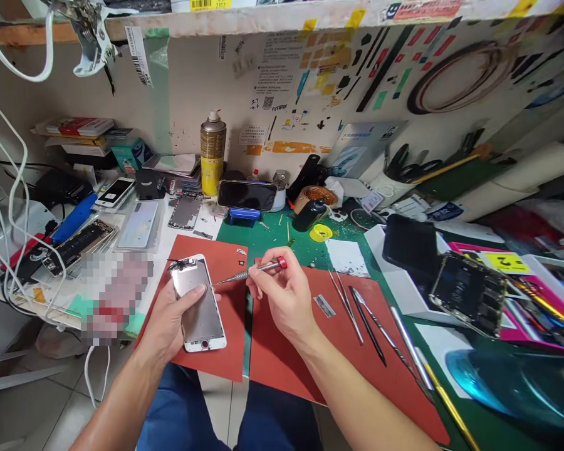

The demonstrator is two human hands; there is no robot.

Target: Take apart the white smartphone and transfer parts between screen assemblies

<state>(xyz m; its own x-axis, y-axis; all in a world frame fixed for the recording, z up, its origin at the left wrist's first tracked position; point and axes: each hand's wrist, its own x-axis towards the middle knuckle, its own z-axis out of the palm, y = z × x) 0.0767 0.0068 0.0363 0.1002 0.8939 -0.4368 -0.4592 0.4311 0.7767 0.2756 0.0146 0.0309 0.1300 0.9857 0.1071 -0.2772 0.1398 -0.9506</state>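
Note:
My left hand [173,316] is closed around the left edge of a white phone screen assembly [203,319], its thumb lying across the metal back plate. The round home button part is at the near end, and a dark flex cable sticks out at the far left corner. Between the fingers of my right hand [284,291] is a slim screwdriver [244,274] with a red end cap. Its tip points left and is at the right edge of the screen assembly; whether it touches cannot be made out. Below both hands lie red-brown mats [282,351].
Tweezers [345,307], a black pen-like tool [369,326] and a small metal piece [324,305] lie right of my right hand. An opened phone [470,294] rests on a box at the right. A spray can [213,153] and a propped phone [247,195] stand behind. White cables hang at left.

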